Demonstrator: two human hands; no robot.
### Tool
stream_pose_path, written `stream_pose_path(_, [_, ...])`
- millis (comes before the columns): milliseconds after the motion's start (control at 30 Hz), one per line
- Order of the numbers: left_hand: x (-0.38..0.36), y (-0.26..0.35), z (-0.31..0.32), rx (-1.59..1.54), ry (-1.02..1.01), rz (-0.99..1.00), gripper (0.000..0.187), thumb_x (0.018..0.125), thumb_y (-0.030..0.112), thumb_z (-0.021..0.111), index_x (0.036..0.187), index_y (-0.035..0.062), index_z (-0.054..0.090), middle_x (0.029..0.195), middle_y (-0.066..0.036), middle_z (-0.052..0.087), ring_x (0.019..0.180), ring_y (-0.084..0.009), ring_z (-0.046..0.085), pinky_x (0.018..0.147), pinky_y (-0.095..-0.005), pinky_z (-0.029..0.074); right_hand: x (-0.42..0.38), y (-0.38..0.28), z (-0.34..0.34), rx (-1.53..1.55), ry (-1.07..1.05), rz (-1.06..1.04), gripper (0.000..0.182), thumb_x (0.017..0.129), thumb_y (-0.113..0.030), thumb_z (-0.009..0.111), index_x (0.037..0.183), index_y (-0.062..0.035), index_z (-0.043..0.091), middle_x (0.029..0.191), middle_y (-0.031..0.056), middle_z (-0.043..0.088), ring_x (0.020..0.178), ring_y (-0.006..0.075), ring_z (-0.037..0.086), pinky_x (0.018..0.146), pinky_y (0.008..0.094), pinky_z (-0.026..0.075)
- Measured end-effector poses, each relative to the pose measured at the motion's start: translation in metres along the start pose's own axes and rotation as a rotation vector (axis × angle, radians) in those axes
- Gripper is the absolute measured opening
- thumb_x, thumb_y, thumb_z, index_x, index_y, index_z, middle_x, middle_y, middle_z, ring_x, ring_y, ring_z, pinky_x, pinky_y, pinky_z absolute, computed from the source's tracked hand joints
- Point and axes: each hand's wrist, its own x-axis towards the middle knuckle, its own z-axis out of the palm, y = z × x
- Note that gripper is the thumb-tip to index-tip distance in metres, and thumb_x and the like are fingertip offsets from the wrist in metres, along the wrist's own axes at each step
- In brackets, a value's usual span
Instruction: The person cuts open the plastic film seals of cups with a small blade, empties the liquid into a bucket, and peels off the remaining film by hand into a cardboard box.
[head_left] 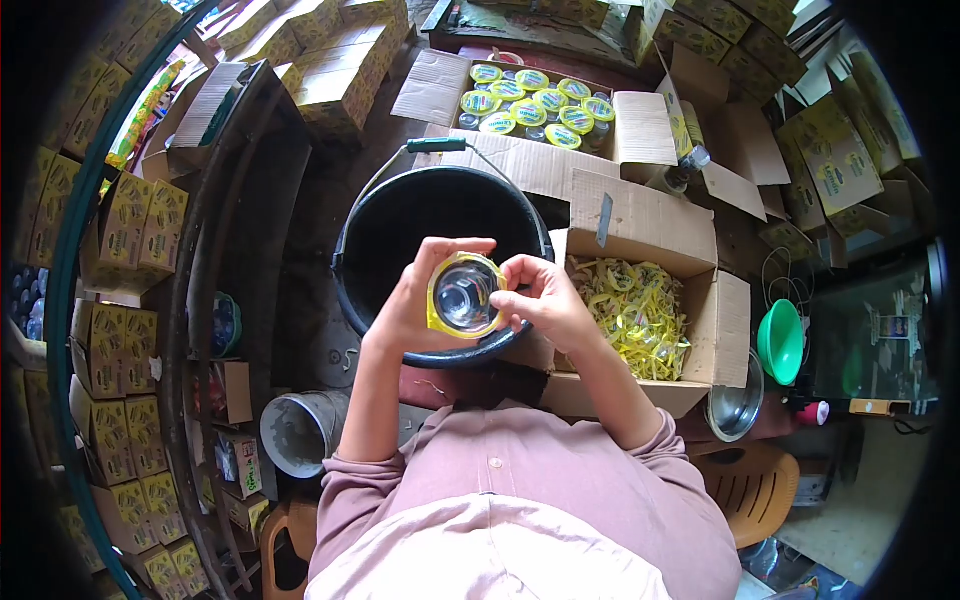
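A clear plastic cup (460, 294) with a yellow label (436, 318) around its rim is held over the near side of a black bucket (400, 215). The cup's open mouth faces up toward me. My left hand (403, 300) is closed around the cup's left side, thumb and fingers along its edge. At the right edge, the fingers of my right hand (548, 303) pinch the yellow label. A carton of loose yellow labels (635, 315) stands just right of my right hand. The bucket's inside is dark, so its contents cannot be made out.
Beyond the bucket, an open carton (640, 130) holds several cups with yellow labels. A green bowl (779, 342) and a metal bowl (735, 400) lie at the right. A grey bucket (300, 435) stands at the left, beside shelves (240, 230) with stacked yellow boxes (128, 330).
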Motion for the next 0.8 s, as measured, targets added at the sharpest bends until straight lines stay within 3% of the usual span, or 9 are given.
stream_pose_path(67, [-0.002,-0.008,0.006,-0.171,-0.006,-0.056,0.073,0.057,0.006,0.082,0.113,0.0058,0.034,0.114,-0.016,0.055,0.097,-0.0198,0.06,0.082,-0.0316,0.05,0.005,0.005,0.0,-0.038,-0.017,-0.016,0.018,0.078,-0.003,0.066,0.089,-0.0011,0.052,0.075,0.0029,0.058,0.058,0.0065,0.058,0.047,0.0175,0.045])
stream_pose_path(233, [-0.004,-0.012,0.008,0.262,0.084,0.051,0.068,0.058,0.012,0.084,0.105,0.0064,0.036,0.087,-0.013,0.063,0.075,-0.0238,0.065,0.069,-0.0305,0.052,0.008,0.006,0.001,-0.338,0.102,-0.089,0.014,0.078,0.0,0.064,0.087,-0.0023,0.053,0.069,-0.0003,0.057,0.056,0.0022,0.055,0.045,0.016,0.042])
stream_pose_path(500, [-0.008,-0.026,0.01,0.518,0.185,0.16,0.06,0.061,0.018,0.082,0.104,0.0058,0.043,0.084,-0.011,0.061,0.071,-0.0276,0.063,0.064,-0.0346,0.051,0.011,0.004,0.001,-0.465,0.151,-0.109,0.012,0.078,-0.002,0.064,0.085,-0.0023,0.054,0.068,0.0005,0.06,0.059,0.0034,0.059,0.045,0.0164,0.043])
stream_pose_path(633, [-0.011,-0.027,0.014,0.452,0.242,0.171,0.063,0.059,0.02,0.083,0.106,0.0062,0.043,0.084,-0.01,0.061,0.071,-0.0282,0.062,0.064,-0.0358,0.05,0.011,-0.007,-0.001,-0.462,0.078,0.006,0.015,0.079,-0.006,0.067,0.087,-0.0034,0.055,0.07,0.0,0.061,0.059,0.0035,0.059,0.046,0.0159,0.044])
stream_pose_path(800, [-0.012,-0.029,0.01,0.586,0.17,0.234,0.073,0.056,0.018,0.086,0.112,0.0071,0.041,0.088,-0.011,0.062,0.076,-0.0224,0.064,0.068,-0.0309,0.052,0.015,-0.015,-0.013,-0.372,-0.058,0.095,0.016,0.078,-0.012,0.069,0.086,-0.0025,0.059,0.07,0.001,0.062,0.059,0.0041,0.057,0.051,0.0186,0.046])
